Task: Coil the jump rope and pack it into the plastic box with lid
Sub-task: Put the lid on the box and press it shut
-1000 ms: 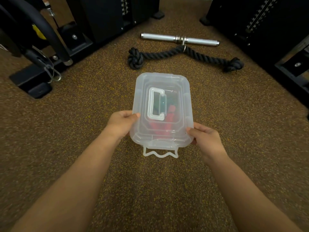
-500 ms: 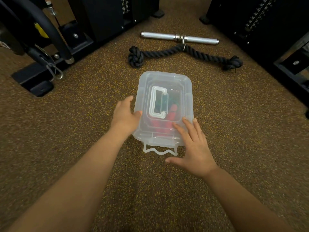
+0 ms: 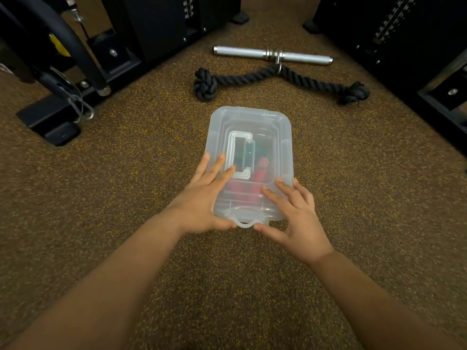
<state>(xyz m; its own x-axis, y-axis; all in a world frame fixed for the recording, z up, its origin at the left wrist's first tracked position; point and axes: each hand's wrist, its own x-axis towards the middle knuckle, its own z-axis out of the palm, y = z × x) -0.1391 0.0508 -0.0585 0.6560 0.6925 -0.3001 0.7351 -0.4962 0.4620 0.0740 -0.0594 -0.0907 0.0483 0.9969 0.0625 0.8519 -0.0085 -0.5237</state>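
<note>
Head view: speckled brown gym floor (image 3: 126, 198), black machines (image 3: 161, 24) around.

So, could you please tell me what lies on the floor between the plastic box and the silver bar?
In the head view, a black knotted rope lies between the plastic box and the silver bar, clipped to the bar's middle.

I am on the floor of a gym, between weight machines.

Speckled brown rubber flooring (image 3: 126, 198) lies under me. Black weight-stack machines (image 3: 394, 34) stand on both sides, and a chrome cable bar (image 3: 273, 55) and a black knotted triceps rope (image 3: 278, 78) lie ahead.
</note>
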